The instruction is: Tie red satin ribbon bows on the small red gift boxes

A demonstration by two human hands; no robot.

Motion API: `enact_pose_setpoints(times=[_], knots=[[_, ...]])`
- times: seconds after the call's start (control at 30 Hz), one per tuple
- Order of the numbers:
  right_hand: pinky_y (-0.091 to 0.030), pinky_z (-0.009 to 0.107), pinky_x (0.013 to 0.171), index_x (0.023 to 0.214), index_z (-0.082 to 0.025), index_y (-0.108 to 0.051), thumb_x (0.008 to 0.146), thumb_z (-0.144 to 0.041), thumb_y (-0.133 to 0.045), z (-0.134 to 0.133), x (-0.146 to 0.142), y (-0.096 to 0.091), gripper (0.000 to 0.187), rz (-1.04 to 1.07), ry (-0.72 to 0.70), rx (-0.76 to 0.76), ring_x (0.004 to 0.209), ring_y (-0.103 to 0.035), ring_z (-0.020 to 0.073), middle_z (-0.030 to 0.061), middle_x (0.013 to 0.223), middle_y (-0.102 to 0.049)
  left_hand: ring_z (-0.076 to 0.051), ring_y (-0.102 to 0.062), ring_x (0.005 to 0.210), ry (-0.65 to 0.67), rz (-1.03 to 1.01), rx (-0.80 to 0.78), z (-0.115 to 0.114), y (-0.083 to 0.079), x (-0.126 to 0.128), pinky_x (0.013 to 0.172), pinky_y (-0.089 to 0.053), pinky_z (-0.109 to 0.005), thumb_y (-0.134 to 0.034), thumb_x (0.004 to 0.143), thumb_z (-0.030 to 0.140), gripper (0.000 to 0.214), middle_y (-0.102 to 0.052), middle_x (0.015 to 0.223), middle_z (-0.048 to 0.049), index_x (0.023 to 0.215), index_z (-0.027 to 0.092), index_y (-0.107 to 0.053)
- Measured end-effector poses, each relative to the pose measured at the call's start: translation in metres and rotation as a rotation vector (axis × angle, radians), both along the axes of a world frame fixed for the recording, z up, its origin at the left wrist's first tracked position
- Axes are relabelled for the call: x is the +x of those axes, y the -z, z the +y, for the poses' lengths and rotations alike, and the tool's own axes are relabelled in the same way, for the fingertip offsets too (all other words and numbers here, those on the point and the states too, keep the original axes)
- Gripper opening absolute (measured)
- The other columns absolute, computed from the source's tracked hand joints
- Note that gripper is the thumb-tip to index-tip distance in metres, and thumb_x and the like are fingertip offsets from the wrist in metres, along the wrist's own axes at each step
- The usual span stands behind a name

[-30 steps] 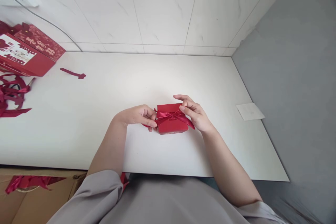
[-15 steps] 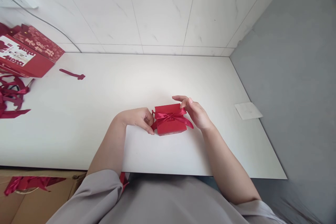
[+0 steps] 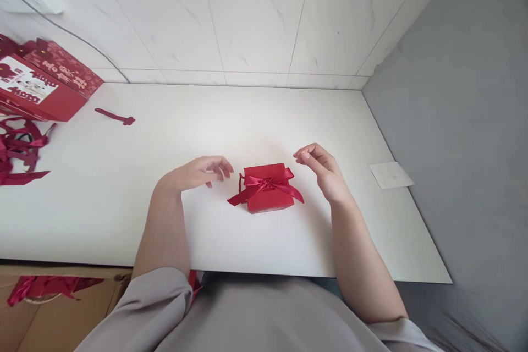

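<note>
A small red gift box (image 3: 270,201) stands on the white table, with a shiny red ribbon (image 3: 268,181) tied in a bow across its top. The ribbon's tails hang out to both sides, and a thin red cord (image 3: 241,184) shows at the box's left end. Left of the box, my left hand (image 3: 202,171) hovers open, its fingers apart and loosely bent, touching nothing. My right hand (image 3: 324,171) is raised just beyond the box's right end, empty, its fingers loosely curled and the thumb close to the fingertips.
Red printed boxes (image 3: 61,88) stand at the back left, beside a heap of red ribbons (image 3: 22,146). A dark red strip (image 3: 115,116) lies near them. On the right edge rests a white card (image 3: 391,175). Below the table at left is a cardboard box (image 3: 53,324) holding red ribboned items.
Both hands have let go of the ribbon and moved apart from the box, the left one to the left, the right one to the right. The box stays in place.
</note>
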State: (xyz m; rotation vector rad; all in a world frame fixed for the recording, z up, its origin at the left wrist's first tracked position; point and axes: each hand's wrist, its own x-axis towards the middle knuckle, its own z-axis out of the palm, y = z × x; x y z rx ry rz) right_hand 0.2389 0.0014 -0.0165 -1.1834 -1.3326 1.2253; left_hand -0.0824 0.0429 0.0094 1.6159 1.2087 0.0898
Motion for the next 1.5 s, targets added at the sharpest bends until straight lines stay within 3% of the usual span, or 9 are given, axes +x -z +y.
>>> enact_pose_setpoints(times=[0.1,0.23,0.37,0.47,0.57,0.7,0.97,1.13,1.5], knots=[[-0.044,0.033,0.08,0.074,-0.022,-0.059,0.093,-0.05,-0.053,-0.002,0.015,-0.008,0.035,-0.126,-0.162,-0.082,0.077,-0.056,0.0172,0.0021,0.077,-0.062,-0.023,-0.057,0.113,-0.178,-0.153,0.308,-0.004,-0.002,0.011,0.09,-0.05,-0.037,-0.053,0.087,0.032,0.019,-0.063,0.119,-0.0058,0.103,0.025,-0.062],[-0.041,0.032,0.074,0.072,-0.019,-0.063,0.093,-0.056,-0.049,-0.003,0.023,-0.014,0.044,-0.242,-0.483,-0.24,0.072,-0.055,0.0171,0.003,0.072,-0.063,-0.024,-0.055,0.118,0.024,-0.374,0.33,-0.012,-0.001,0.036,0.098,-0.048,-0.038,-0.058,0.089,0.038,0.018,-0.057,0.127,-0.009,0.095,0.021,-0.061],[-0.04,0.031,0.069,0.07,-0.018,-0.062,0.088,-0.052,-0.06,-0.004,0.021,-0.014,0.038,-0.204,-0.623,-0.321,0.069,-0.052,0.0158,0.0016,0.069,-0.059,-0.027,-0.049,0.127,0.134,-0.393,0.304,-0.014,0.002,0.047,0.103,-0.044,-0.039,-0.062,0.088,0.035,0.017,-0.057,0.128,-0.0106,0.086,0.019,-0.06],[-0.038,0.03,0.065,0.069,-0.018,-0.059,0.083,-0.05,-0.067,-0.005,0.018,-0.012,0.036,-0.139,-0.655,-0.323,0.066,-0.05,0.0152,0.0011,0.067,-0.056,-0.028,-0.046,0.13,0.137,-0.395,0.297,-0.012,0.006,0.048,0.105,-0.04,-0.04,-0.064,0.087,0.034,0.018,-0.056,0.129,-0.01,0.08,0.018,-0.059],[-0.034,0.029,0.06,0.064,-0.019,-0.054,0.082,-0.053,-0.066,-0.005,0.015,-0.011,0.041,-0.127,-0.673,-0.297,0.062,-0.043,0.0133,-0.0007,0.063,-0.051,-0.028,-0.051,0.124,0.122,-0.447,0.242,-0.01,0.01,0.048,0.097,-0.045,-0.038,-0.064,0.087,0.034,0.019,-0.054,0.132,-0.0105,0.077,0.018,-0.059],[-0.028,0.028,0.056,0.063,-0.018,-0.052,0.084,-0.054,-0.063,-0.005,0.01,-0.011,0.043,-0.139,-0.709,-0.312,0.059,-0.036,0.0114,-0.0028,0.061,-0.043,-0.025,-0.055,0.116,0.072,-0.546,0.179,-0.011,0.011,0.052,0.092,-0.048,-0.035,-0.063,0.087,0.032,0.014,-0.053,0.135,-0.0112,0.091,0.018,-0.061],[-0.028,0.029,0.059,0.069,-0.018,-0.056,0.086,-0.052,-0.062,-0.004,0.008,-0.01,0.038,-0.148,-0.741,-0.31,0.062,-0.037,0.0122,-0.0023,0.066,-0.044,-0.025,-0.054,0.115,0.087,-0.634,0.052,-0.01,0.015,0.049,0.088,-0.046,-0.034,-0.06,0.085,0.03,0.014,-0.046,0.143,-0.0117,0.09,0.018,-0.053],[-0.03,0.03,0.064,0.072,-0.018,-0.056,0.088,-0.052,-0.058,-0.005,0.008,-0.009,0.038,-0.141,-0.758,-0.295,0.068,-0.04,0.0139,-0.0012,0.071,-0.046,-0.029,-0.048,0.126,0.175,-0.627,-0.011,-0.007,0.017,0.042,0.094,-0.044,-0.038,-0.062,0.08,0.03,0.026,-0.038,0.15,-0.0125,0.102,0.02,-0.052],[-0.033,0.03,0.065,0.072,-0.018,-0.057,0.088,-0.054,-0.056,-0.005,0.007,-0.01,0.039,-0.146,-0.751,-0.277,0.068,-0.042,0.0145,-0.0006,0.071,-0.048,-0.032,-0.029,0.144,0.163,-0.576,0.147,-0.009,0.012,0.05,0.111,-0.033,-0.047,-0.065,0.083,0.03,0.012,-0.043,0.147,-0.0111,0.081,0.018,-0.063]])
